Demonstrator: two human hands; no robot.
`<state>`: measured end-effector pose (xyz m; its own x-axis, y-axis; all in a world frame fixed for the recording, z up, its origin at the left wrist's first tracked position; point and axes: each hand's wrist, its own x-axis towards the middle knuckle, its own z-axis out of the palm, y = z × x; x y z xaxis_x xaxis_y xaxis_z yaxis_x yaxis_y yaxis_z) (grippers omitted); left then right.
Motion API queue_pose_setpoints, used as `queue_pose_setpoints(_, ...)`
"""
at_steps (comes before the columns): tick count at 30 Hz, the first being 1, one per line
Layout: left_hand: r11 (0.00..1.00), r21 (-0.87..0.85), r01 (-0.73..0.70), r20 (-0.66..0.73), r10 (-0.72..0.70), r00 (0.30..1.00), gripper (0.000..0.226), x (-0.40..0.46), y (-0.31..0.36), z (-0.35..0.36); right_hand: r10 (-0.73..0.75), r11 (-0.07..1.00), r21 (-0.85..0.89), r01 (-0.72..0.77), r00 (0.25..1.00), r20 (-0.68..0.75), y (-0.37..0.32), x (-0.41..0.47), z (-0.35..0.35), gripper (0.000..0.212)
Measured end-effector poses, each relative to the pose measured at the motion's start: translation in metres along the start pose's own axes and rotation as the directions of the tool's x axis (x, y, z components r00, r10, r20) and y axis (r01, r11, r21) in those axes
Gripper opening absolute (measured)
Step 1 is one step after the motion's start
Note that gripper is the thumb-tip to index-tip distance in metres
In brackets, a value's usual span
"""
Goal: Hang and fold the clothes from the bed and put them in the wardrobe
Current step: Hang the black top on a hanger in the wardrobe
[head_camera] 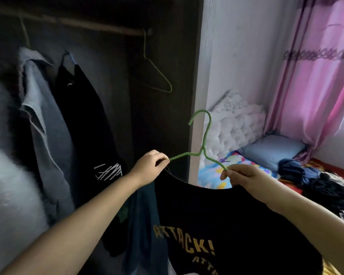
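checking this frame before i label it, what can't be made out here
All in the head view:
- Hanger: its arm ends are hidden by the left hand, the right hand and the black shirt.
- Shirt: the lower print is cut off by the bottom edge.
- Rail: dark and blurred; its left part is cut off.
- Clothes on the bed: a dark heap, single items cannot be told apart.
- White item: blurred, cut off at the left edge.

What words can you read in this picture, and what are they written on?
"ATTACK!" in yellow letters on the black T-shirt held on the green hanger.
"ATT..." a second, smaller yellow line below it, cut off by the picture's edge.
White slanted marks on the black garment hanging in the wardrobe: too blurred to read.
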<state>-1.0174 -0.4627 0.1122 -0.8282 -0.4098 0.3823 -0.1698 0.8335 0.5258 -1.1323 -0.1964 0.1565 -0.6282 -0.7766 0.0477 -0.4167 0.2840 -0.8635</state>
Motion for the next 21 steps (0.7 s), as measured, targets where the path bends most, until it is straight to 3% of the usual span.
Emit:
queue_pose_setpoints(1, 0.979, 0.202, -0.021, -0.045, 0.03, 0.999, 0.023, 0.003, -0.011, -0.014, 0.059, 0.994, 0.096, -0.059, 0.998, 0.001, -0.009, 0.003, 0.004, 0.027)
queue_pose_setpoints(3, 0.839, 0.541, -0.052, -0.225, 0.204, 0.953, 0.028, 0.012, -0.031, -0.053, 0.107, 0.962, 0.252, -0.11, 0.994, 0.026, -0.032, 0.014, 0.016, 0.027)
queue_pose_setpoints(5, 0.72, 0.694, 0.016, -0.388, 0.354, 0.851, 0.04, 0.026, -0.033, -0.096, 0.107, 0.94, 0.321, -0.118, 0.993, 0.051, -0.055, 0.027, 0.027, 0.026)
queue_pose_setpoints(7, 0.706, 0.688, 0.167, -0.487, 0.28, 0.827, 0.057, 0.044, -0.027, -0.147, 0.068, 0.946, 0.313, -0.082, 0.996, 0.056, -0.084, 0.05, 0.039, 0.026)
queue_pose_setpoints(9, 0.733, 0.572, 0.367, -0.494, -0.048, 0.868, 0.07, 0.068, -0.02, -0.185, -0.005, 0.977, 0.212, 0.001, 1.0, 0.022, -0.114, 0.078, 0.052, 0.027)
queue_pose_setpoints(11, 0.728, 0.435, 0.53, -0.386, -0.382, 0.84, 0.076, 0.087, -0.019, -0.209, -0.079, 0.994, 0.07, 0.079, 0.997, -0.001, -0.146, 0.108, 0.065, 0.028)
queue_pose_setpoints(12, 0.738, 0.373, 0.562, -0.323, -0.465, 0.824, 0.077, 0.093, -0.023, -0.217, -0.11, 0.994, 0.019, 0.11, 0.994, 0.001, -0.163, 0.123, 0.073, 0.029)
queue_pose_setpoints(14, 0.768, 0.31, 0.561, -0.272, -0.494, 0.826, 0.074, 0.1, -0.032, -0.225, -0.169, 0.985, -0.046, 0.168, 0.986, -0.018, -0.196, 0.147, 0.086, 0.029)
queue_pose_setpoints(17, 0.706, 0.376, 0.601, -0.286, -0.528, 0.799, 0.073, 0.095, -0.048, -0.24, -0.279, 0.953, -0.139, 0.269, 0.959, -0.056, -0.245, 0.188, 0.101, 0.023)
queue_pose_setpoints(21, 0.743, 0.4, 0.536, -0.393, -0.39, 0.833, 0.052, 0.068, -0.08, -0.267, -0.381, 0.922, -0.115, 0.37, 0.92, -0.089, -0.309, 0.243, 0.12, 0.026)
